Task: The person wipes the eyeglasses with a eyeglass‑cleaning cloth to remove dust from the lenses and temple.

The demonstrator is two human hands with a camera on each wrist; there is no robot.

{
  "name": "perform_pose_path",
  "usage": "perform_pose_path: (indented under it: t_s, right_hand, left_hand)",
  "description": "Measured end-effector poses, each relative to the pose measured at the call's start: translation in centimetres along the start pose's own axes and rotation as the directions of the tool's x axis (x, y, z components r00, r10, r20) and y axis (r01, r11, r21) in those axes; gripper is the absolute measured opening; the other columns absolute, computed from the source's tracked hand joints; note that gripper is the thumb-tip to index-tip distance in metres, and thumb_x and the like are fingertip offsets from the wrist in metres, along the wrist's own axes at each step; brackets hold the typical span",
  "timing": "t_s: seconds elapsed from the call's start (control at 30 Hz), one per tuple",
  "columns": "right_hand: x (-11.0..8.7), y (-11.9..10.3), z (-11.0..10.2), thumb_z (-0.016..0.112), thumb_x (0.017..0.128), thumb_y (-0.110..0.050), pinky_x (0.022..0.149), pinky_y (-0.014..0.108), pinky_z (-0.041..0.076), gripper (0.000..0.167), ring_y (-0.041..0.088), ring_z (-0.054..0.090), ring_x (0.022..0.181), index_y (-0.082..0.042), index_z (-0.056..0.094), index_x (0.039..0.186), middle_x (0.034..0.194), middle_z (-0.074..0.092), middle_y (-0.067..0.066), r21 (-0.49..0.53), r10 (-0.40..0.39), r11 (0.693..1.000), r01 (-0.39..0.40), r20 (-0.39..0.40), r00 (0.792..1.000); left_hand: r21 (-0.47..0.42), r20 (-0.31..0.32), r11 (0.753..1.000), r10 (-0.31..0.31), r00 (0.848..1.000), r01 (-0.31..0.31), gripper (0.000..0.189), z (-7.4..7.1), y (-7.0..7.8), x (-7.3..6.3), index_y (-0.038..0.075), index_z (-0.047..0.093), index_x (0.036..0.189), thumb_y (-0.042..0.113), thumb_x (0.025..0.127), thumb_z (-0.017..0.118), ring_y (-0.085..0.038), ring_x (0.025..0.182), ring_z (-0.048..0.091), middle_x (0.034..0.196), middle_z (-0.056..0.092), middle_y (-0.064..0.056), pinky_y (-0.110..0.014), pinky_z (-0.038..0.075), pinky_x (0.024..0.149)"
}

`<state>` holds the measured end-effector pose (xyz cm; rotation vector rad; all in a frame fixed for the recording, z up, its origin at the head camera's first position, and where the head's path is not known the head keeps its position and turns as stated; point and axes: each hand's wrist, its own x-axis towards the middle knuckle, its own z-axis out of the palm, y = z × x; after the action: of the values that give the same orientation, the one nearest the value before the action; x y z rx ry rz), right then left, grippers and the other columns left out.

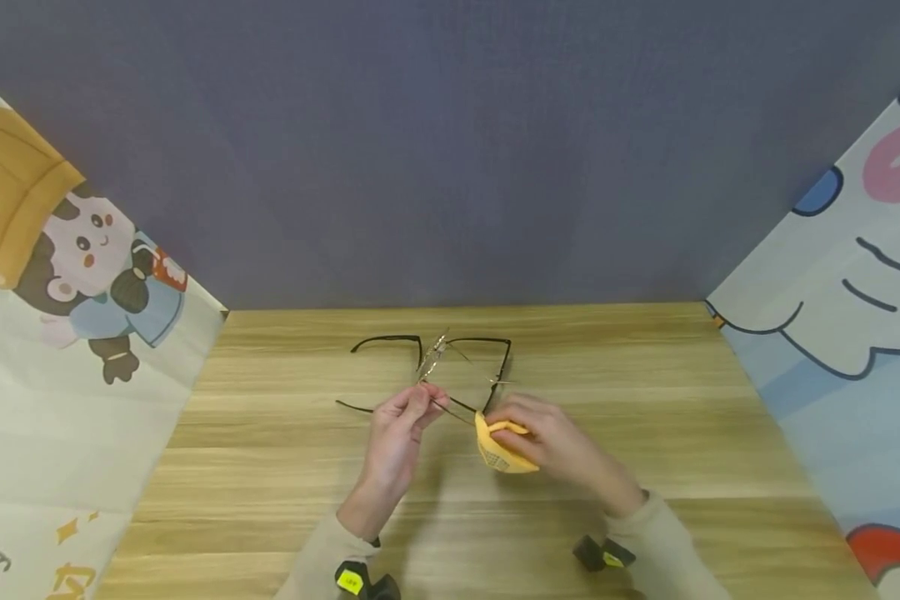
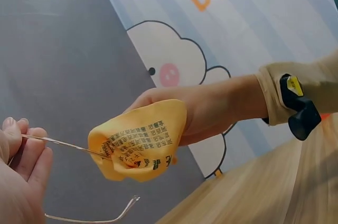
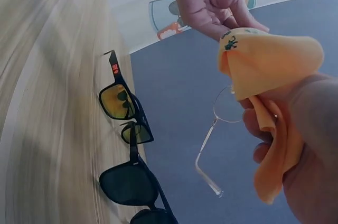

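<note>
Thin metal-rimmed eyeglasses are held above the table between the two hands. My left hand pinches them near one end of the frame with thumb and fingertips. A yellow cleaning cloth with dark printed writing is folded in my right hand. In the left wrist view one thin temple arm runs from the left fingers into the fold of the cloth. The other temple arm sticks out freely with a clear tip in the right wrist view. The cloth hides the covered temple's end.
On the wooden table behind the hands lie two pairs of black sunglasses, one with orange-yellow lenses and one with dark lenses. A grey wall stands at the back, with cartoon-printed panels on both sides.
</note>
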<state>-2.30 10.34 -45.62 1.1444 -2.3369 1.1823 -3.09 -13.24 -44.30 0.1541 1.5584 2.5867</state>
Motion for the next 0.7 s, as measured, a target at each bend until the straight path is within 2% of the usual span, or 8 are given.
perform_pose_path:
  t_s: [0.23,0.37,0.53,0.7]
  right_hand:
    - [0.3,-0.8,0.6,0.077,0.086,0.001,0.078,0.024,0.062,0.022,0.017,0.07,0.089,-0.006,0.072,0.106,0.103,0.073,0.005,-0.032,0.023,0.999,-0.023,-0.028,0.999]
    - [1.0,-1.6,1.2,0.076,0.087,0.001,0.076,0.02,0.061,0.021,0.017,0.07,0.087,-0.004,0.071,0.108,0.101,0.073,0.006,-0.01,0.055,0.998,-0.055,-0.061,0.997]
    - [2.1,-2.8,2.0,0.074,0.091,0.001,0.073,0.018,0.061,0.016,0.017,0.07,0.087,-0.003,0.071,0.106,0.101,0.072,0.007,0.037,0.152,0.988,-0.149,-0.102,0.983]
    - [2.8,-3.3,2.5,0.075,0.092,-0.001,0.071,0.022,0.061,0.013,0.015,0.069,0.085,-0.002,0.072,0.105,0.1,0.073,0.006,0.013,0.207,0.978,-0.207,-0.144,0.968]
  left_hand:
    - [0.016,-0.024,1.0,0.023,0.999,-0.022,0.025,0.4,-0.4,-0.1,0.02,0.076,0.092,0.008,0.105,0.058,-0.006,0.089,0.073,0.094,0.075,0.005,-0.029,0.058,0.098]
    - [-0.003,-0.042,1.0,0.029,0.999,-0.029,0.024,0.7,-0.5,-0.1,0.02,0.076,0.092,0.009,0.104,0.059,-0.006,0.089,0.073,0.095,0.076,0.005,-0.027,0.058,0.097]
    - [0.028,-0.069,1.0,-0.011,0.998,0.013,0.027,1.3,-1.1,-0.4,0.022,0.076,0.088,0.01,0.105,0.059,-0.007,0.095,0.071,0.098,0.074,0.006,-0.025,0.058,0.096]
    - [0.028,-0.124,0.999,-0.038,0.992,0.042,0.024,1.7,-1.5,-0.5,0.02,0.077,0.087,0.011,0.104,0.061,-0.01,0.099,0.069,0.101,0.073,0.004,-0.024,0.058,0.094]
